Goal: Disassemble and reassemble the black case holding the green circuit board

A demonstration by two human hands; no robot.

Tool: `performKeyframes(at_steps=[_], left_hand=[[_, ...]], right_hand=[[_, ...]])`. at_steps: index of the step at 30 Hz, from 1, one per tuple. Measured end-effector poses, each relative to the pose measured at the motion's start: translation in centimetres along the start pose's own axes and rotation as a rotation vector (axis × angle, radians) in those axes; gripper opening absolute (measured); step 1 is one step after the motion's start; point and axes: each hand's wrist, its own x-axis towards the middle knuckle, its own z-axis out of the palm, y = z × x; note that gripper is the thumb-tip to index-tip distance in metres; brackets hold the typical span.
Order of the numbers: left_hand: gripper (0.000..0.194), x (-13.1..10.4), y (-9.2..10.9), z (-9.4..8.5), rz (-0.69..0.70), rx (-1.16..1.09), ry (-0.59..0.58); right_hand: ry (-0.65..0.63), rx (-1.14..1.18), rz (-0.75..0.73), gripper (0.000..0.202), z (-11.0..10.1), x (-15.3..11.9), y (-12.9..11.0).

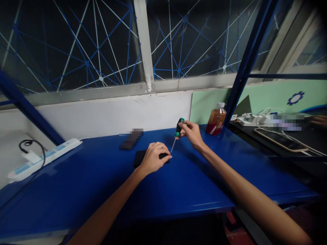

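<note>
A small flat black device (140,157) lies on the blue table (178,183). My left hand (153,158) rests on top of it, fingers curled down and pressing on its right part. My right hand (192,132) grips a screwdriver (178,130) by its green and black handle. The thin shaft slants down to the left, and its tip meets the device right beside my left fingertips.
A blurred dark object (130,139) lies behind the device. A bottle of orange liquid (216,119) stands at the back right. A white power strip (43,158) lies at the left edge. On the dark bench to the right are a phone (278,139), cables and another person's hand (319,120).
</note>
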Motion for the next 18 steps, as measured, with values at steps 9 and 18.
performKeyframes(at_steps=[9, 18], left_hand=[[0.007, 0.06, -0.36, 0.06, -0.006, -0.018, 0.066], [0.009, -0.09, -0.22, 0.19, 0.017, -0.002, 0.098]], right_hand=[[0.038, 0.007, -0.079, 0.029, -0.11, -0.16, -0.72], [0.059, -0.027, -0.08, 0.029, 0.18, -0.32, -0.93]])
